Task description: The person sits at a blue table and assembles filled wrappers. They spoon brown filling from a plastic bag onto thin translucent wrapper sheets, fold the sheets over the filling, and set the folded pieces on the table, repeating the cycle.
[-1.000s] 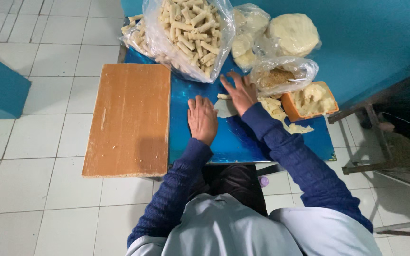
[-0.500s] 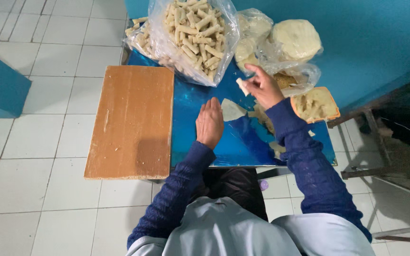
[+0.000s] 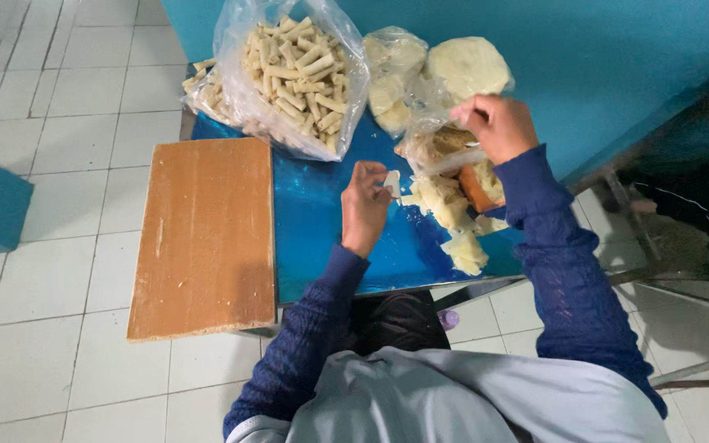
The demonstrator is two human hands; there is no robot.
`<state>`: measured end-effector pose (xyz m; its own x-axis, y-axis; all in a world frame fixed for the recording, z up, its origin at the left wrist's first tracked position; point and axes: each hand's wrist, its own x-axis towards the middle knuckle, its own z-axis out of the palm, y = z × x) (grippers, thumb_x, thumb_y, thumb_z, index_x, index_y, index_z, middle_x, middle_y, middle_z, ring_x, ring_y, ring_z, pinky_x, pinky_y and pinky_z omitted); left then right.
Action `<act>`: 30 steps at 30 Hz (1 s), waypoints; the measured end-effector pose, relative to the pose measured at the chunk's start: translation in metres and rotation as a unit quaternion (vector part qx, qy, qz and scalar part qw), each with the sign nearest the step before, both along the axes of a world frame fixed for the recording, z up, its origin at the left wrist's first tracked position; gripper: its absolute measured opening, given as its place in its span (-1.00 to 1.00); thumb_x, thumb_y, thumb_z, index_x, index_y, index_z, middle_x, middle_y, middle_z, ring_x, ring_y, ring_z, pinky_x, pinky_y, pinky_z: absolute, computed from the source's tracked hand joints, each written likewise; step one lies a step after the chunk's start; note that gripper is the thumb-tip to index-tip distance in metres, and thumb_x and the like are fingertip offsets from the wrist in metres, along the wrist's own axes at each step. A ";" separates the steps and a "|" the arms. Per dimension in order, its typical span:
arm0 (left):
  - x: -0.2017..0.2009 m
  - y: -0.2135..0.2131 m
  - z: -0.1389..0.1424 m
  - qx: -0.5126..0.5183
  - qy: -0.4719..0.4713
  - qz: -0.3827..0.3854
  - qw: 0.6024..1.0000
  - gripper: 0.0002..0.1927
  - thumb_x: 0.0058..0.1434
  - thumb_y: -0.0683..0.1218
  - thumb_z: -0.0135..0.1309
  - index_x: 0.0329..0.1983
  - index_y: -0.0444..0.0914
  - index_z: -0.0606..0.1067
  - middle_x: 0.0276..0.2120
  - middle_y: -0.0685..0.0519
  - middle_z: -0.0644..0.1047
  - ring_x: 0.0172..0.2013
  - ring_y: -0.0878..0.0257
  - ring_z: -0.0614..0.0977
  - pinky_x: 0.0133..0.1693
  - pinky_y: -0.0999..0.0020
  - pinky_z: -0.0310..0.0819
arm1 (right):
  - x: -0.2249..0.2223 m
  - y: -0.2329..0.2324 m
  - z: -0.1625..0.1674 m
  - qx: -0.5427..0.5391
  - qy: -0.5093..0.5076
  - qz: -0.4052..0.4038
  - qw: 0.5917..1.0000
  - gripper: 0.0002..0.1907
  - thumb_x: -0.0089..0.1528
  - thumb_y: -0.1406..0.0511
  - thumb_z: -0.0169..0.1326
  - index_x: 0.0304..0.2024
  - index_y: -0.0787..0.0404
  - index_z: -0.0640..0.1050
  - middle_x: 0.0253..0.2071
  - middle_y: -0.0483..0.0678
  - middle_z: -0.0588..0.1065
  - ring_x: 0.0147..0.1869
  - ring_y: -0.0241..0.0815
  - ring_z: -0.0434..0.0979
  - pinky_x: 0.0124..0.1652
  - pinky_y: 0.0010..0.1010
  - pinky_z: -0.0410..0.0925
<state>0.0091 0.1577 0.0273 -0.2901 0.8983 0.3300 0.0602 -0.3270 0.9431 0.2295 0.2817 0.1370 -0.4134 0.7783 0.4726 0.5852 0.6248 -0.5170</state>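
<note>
The left hand [image 3: 364, 205] has lifted off the shiny blue surface [image 3: 322, 230] and now pinches a small pale wrapper piece [image 3: 392, 182]. The right hand [image 3: 498, 125] has risen, its grip closed inside the clear plastic bag of filling [image 3: 436, 148], right of the wrapper piece.

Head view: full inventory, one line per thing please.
table: 1, blue top, centre
wooden board: 1, brown, left part of the table
bag of rolls: 1, clear plastic with pale rolled pieces, far left of the table
bags of dough: 2 or so, clear with pale contents, far right
loose wrappers: a pile, pale, right of centre
floor tiles: white, left
left hand: pinches a small pale wrapper piece
right hand: at a bag's opening
</note>
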 end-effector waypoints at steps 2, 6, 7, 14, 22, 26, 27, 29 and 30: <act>0.006 -0.008 0.006 0.006 -0.090 -0.061 0.994 -0.63 0.20 -0.40 0.08 0.08 -0.37 0.37 -0.13 -0.08 0.61 -0.27 0.28 0.67 -0.27 0.39 0.59 | 0.012 0.002 -0.029 0.043 -0.074 -0.042 0.996 -0.86 0.28 0.39 0.10 -0.21 0.16 0.69 -0.20 0.00 0.63 -0.16 -0.07 0.63 -0.16 -0.28 0.44; -0.004 -0.043 0.005 -0.004 -0.141 -0.112 0.984 -0.67 0.23 -0.41 0.07 0.06 -0.41 0.40 -0.02 -0.03 0.52 -0.18 0.29 0.67 -0.20 0.38 0.63 | 0.017 0.022 -0.068 0.139 -0.166 -0.102 0.971 -0.83 0.24 0.38 0.09 -0.34 0.08 0.70 -0.30 0.02 0.61 -0.10 0.10 0.59 -0.10 -0.09 0.42; -0.011 -0.055 0.002 -0.029 -0.113 -0.087 0.989 -0.64 0.22 -0.40 0.04 0.08 -0.39 0.37 -0.07 -0.04 0.56 -0.21 0.29 0.68 -0.23 0.40 0.61 | 0.017 0.029 -0.073 0.155 -0.172 -0.101 0.968 -0.82 0.24 0.38 0.07 -0.36 0.08 0.68 -0.30 -0.01 0.61 -0.05 0.10 0.59 -0.05 -0.08 0.43; -0.040 -0.100 -0.010 -0.055 0.161 0.064 0.983 -0.56 0.14 -0.34 0.10 0.11 -0.37 0.35 -0.33 -0.11 0.59 -0.44 0.13 0.67 -0.37 0.28 0.52 | 0.040 0.042 -0.089 0.189 -0.335 -0.231 0.894 -0.79 0.29 0.23 0.07 -0.39 0.10 0.66 -0.23 0.08 0.60 -0.14 0.15 0.57 -0.20 -0.02 0.42; -0.034 -0.107 -0.007 -0.037 0.224 0.120 0.967 -0.57 0.15 -0.34 0.12 0.10 -0.33 0.39 -0.37 -0.09 0.54 -0.45 0.05 0.59 -0.38 0.20 0.47 | 0.040 0.024 -0.082 0.246 -0.289 -0.222 0.898 -0.92 0.22 0.33 0.09 -0.36 0.06 0.60 -0.29 -0.06 0.54 -0.08 -0.03 0.55 -0.07 -0.13 0.27; -0.033 -0.109 -0.007 -0.033 0.227 0.120 0.966 -0.55 0.13 -0.35 0.11 0.11 -0.32 0.39 -0.32 -0.09 0.54 -0.44 0.05 0.59 -0.35 0.20 0.48 | 0.020 0.022 -0.085 0.257 -0.259 -0.216 0.906 -0.89 0.21 0.36 0.15 -0.37 -0.01 0.57 -0.31 -0.11 0.51 -0.05 -0.08 0.54 0.01 -0.17 0.16; -0.033 -0.109 -0.008 -0.036 0.223 0.119 0.967 -0.54 0.12 -0.35 0.12 0.11 -0.32 0.40 -0.32 -0.09 0.54 -0.43 0.05 0.59 -0.35 0.19 0.48 | 0.017 0.023 -0.087 0.250 -0.265 -0.213 0.907 -0.89 0.15 0.36 0.16 -0.40 -0.03 0.57 -0.33 -0.11 0.52 -0.07 -0.07 0.55 -0.02 -0.15 0.14; -0.033 -0.109 -0.008 -0.039 0.211 0.120 0.969 -0.53 0.11 -0.35 0.12 0.12 -0.32 0.40 -0.31 -0.10 0.54 -0.42 0.04 0.59 -0.35 0.19 0.49 | 0.014 0.026 -0.092 0.210 -0.263 -0.215 0.917 -0.86 0.11 0.36 0.17 -0.45 -0.07 0.58 -0.38 -0.12 0.54 -0.14 -0.04 0.55 -0.05 -0.09 0.11; -0.034 -0.109 -0.008 -0.023 0.221 0.123 0.967 -0.54 0.11 -0.35 0.12 0.11 -0.33 0.39 -0.30 -0.10 0.54 -0.40 0.03 0.59 -0.33 0.18 0.49 | 0.014 0.027 -0.095 0.173 -0.254 -0.221 0.925 -0.83 0.13 0.36 0.17 -0.48 -0.10 0.59 -0.41 -0.12 0.55 -0.19 -0.03 0.55 -0.05 -0.05 0.10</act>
